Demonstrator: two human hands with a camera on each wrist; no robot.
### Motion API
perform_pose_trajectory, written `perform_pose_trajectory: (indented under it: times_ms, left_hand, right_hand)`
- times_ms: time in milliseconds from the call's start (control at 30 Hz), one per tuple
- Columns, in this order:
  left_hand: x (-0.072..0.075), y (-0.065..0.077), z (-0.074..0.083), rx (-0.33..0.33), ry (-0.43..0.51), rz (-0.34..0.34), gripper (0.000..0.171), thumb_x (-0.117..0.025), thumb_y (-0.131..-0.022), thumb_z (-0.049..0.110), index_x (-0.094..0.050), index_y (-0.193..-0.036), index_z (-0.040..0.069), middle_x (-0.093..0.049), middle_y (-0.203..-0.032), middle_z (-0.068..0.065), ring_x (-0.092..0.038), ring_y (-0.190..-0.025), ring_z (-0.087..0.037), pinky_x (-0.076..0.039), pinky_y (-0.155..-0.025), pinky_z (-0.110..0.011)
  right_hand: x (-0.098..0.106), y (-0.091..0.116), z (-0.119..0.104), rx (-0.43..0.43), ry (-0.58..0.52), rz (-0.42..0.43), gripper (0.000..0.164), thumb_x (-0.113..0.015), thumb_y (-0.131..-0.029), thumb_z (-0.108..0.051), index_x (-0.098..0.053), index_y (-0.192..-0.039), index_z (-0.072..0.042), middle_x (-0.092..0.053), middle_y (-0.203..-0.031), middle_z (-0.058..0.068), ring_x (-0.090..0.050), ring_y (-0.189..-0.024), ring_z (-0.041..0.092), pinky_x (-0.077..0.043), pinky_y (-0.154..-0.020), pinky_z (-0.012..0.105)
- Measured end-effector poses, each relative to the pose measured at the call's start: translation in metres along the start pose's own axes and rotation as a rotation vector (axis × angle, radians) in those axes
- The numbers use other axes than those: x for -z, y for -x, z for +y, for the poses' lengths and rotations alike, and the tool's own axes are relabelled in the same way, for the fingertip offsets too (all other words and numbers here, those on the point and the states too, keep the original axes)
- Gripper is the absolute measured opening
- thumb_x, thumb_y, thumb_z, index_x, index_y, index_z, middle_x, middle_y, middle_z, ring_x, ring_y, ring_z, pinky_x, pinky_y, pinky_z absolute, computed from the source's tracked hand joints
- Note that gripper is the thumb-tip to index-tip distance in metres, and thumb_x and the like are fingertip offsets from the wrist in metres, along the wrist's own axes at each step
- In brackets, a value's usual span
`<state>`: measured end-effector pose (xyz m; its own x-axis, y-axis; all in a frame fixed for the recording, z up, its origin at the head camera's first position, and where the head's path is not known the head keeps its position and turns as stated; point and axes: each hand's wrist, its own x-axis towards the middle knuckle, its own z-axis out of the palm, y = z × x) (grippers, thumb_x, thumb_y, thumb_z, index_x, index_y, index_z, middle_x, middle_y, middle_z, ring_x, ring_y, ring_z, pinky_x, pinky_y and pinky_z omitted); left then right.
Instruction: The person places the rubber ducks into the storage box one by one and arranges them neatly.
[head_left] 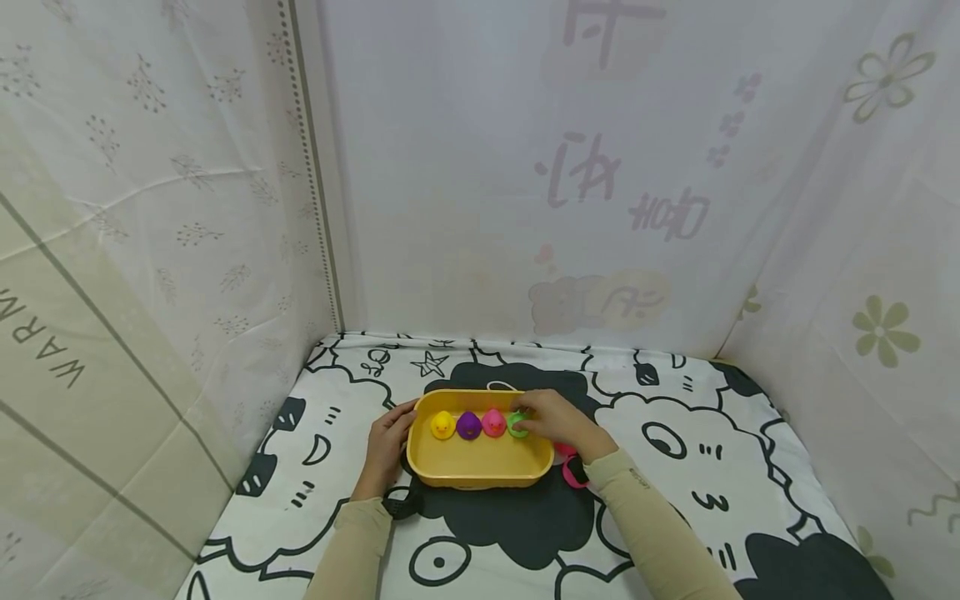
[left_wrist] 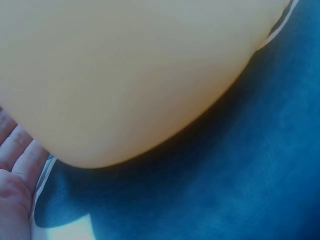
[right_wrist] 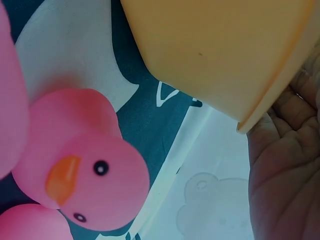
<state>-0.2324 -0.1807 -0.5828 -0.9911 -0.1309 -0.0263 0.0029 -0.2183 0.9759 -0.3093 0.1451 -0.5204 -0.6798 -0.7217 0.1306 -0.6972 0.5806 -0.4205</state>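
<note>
Pale printed cloth (head_left: 450, 167) hangs on three sides around you, and in front of you spreads a white bedsheet-like cloth with black cartoon faces (head_left: 438, 561). Between your hands sits a shallow, rounded yellow tray (head_left: 480, 467), its long axis running from your left hand (head_left: 386, 442) across to your right hand (head_left: 562, 421). Look at that line-up inside: a small round yellow toy duck (head_left: 442, 426) nearest your left, then a purple toy duck (head_left: 468, 426), a pink toy duck (head_left: 493, 422), and a green toy duck (head_left: 514, 427) at your right-hand end, the row parallel to the tray's long sides and closer to the far one.

And here's the relation that counts: your right hand is over the tray's right end, thumb and fingers pinching the green duck, so it's the nearer hand by far. Your left lies against the opposite short wall, fingers fairly straight along the outside; you can't tell where their tips end in the left wrist view. Just outside the tray, below your right hand, there's a glossy pink duck with an orange beak (right_wrist: 95, 160), cropped pink shapes beside it.
</note>
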Motion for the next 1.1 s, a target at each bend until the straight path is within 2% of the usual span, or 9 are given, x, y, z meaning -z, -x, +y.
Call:
perform_pose_trajectory:
  times_ms: [133,500,933,1100]
  left_hand:
    - [0.001,0.000,-0.001,-0.006,-0.001,0.001,0.041,-0.060,-0.101,0.026,-0.061,-0.137,0.006,-0.057,-0.141,-0.013,-0.061,-0.122,-0.024,-0.053,-0.097,-0.028]
    - [0.001,0.000,-0.001,0.000,0.001,0.001,0.039,-0.057,-0.103,0.024,-0.060,-0.138,0.006,-0.056,-0.143,-0.013,-0.059,-0.125,-0.025,-0.052,-0.098,-0.028]
    - [0.000,0.001,0.001,-0.016,-0.013,0.001,0.040,-0.059,-0.102,0.026,-0.061,-0.137,0.006,-0.057,-0.141,-0.012,-0.061,-0.122,-0.024,-0.053,-0.097,-0.028]
    - [0.000,0.001,0.001,-0.019,-0.022,-0.006,0.041,-0.058,-0.103,0.025,-0.059,-0.139,0.005,-0.056,-0.143,-0.013,-0.059,-0.125,-0.026,-0.052,-0.099,-0.029]
  right_hand:
    - [0.000,0.002,0.000,0.006,-0.037,0.018,0.034,-0.077,-0.090,-0.023,-0.071,-0.119,-0.007,-0.071,-0.110,0.000,-0.064,-0.097,0.013,-0.058,-0.087,0.032]
    - [0.004,0.006,0.001,-0.061,-0.183,0.040,0.041,-0.077,-0.090,-0.026,-0.068,-0.126,-0.007,-0.070,-0.120,0.005,-0.067,-0.106,0.019,-0.057,-0.093,0.038]
    - [0.016,0.018,-0.001,-0.112,-0.265,0.083,0.038,-0.075,-0.092,-0.018,-0.067,-0.126,-0.005,-0.069,-0.122,0.009,-0.068,-0.108,0.026,-0.058,-0.093,0.037]
    - [0.020,0.025,0.000,-0.149,-0.269,0.108,0.038,-0.074,-0.093,-0.020,-0.067,-0.127,-0.007,-0.069,-0.123,0.006,-0.067,-0.108,0.025,-0.058,-0.093,0.038]
